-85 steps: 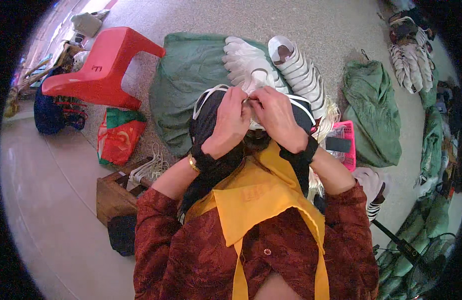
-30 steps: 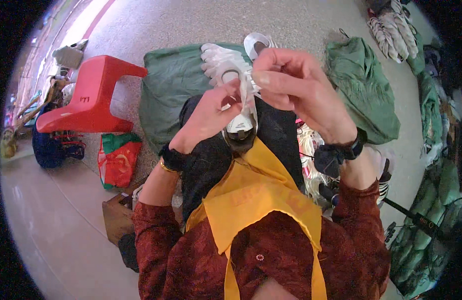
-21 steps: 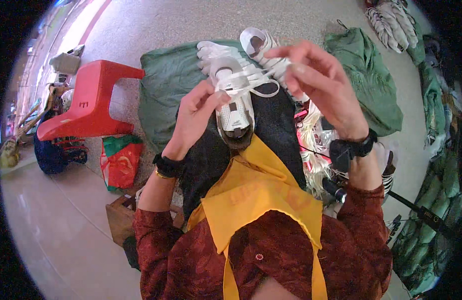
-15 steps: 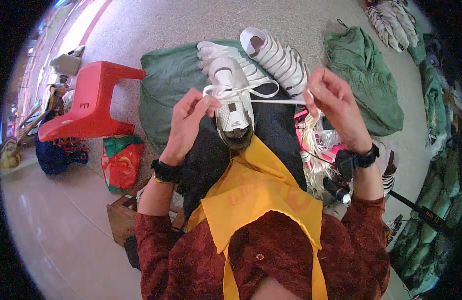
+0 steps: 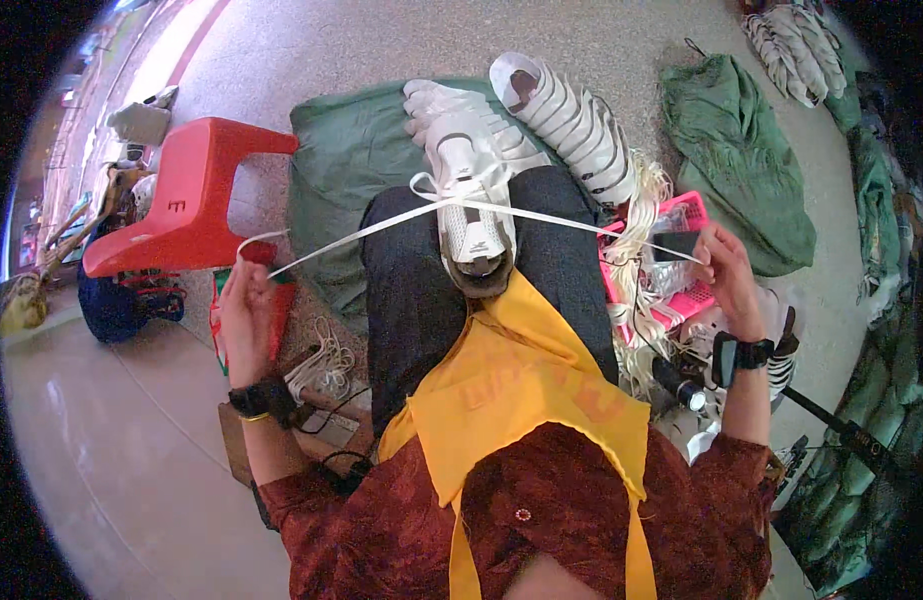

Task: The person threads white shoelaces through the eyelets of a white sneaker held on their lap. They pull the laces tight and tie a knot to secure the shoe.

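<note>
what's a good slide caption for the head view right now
Left hand and right hand hold a white lace stretched to both sides of a white shoe against dark trousers.

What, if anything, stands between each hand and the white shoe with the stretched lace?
Nothing visible blocks either one: the white lace runs straight from the shoe to the left hand and, passing over the pink basket, to the right hand.

Yellow apron [image 5: 516,385], dark red sleeves [image 5: 306,505]
</note>
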A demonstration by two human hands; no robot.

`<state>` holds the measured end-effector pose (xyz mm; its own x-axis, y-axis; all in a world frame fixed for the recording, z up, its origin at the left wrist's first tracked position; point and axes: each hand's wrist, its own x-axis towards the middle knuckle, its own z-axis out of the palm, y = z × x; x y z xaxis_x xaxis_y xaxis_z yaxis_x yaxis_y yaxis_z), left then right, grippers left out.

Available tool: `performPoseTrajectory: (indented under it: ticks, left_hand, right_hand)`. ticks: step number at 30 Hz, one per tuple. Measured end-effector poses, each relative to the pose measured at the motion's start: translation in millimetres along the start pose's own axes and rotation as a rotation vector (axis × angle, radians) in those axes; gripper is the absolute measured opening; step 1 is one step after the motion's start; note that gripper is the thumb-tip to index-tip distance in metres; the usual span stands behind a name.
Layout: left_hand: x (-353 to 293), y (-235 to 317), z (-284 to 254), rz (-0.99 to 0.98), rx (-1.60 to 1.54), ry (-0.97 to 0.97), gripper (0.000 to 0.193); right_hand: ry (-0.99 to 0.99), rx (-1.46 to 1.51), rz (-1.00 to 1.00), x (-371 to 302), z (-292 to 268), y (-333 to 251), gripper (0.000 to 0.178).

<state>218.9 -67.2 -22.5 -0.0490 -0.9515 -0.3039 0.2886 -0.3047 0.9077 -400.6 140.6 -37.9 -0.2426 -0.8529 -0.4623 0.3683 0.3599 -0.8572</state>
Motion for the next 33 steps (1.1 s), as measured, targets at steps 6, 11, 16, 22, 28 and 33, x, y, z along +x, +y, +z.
performPoseTrajectory:
  ticks: [6,11,16,22,28,33]
  left_hand:
    - [-15,13,-30,0.035,0.232,-0.069,0.015]
    - [-30,15,17,-0.057,0.389,-0.034,0.019]
    - [-32,15,35,0.012,0.412,-0.123,0.018]
    - [-53,51,58,0.159,0.438,-0.142,0.017]
    - [-80,75,75,0.265,0.296,-0.170,0.028]
    - [-112,78,118,0.474,0.178,-0.441,0.017]
  right_hand:
    - [0.028,-0.128,-0.074,-5,-15,6,0.015]
    - [-0.043,-0.458,-0.094,1,9,9,0.011]
    - [-0.185,-0.540,-0.252,22,111,18,0.025]
    - [-0.262,-0.847,-0.483,47,194,23,0.028]
    - [-0.318,-0.939,-0.569,47,228,18,0.021]
    - [-0.460,-0.802,-0.746,43,275,9,0.014]
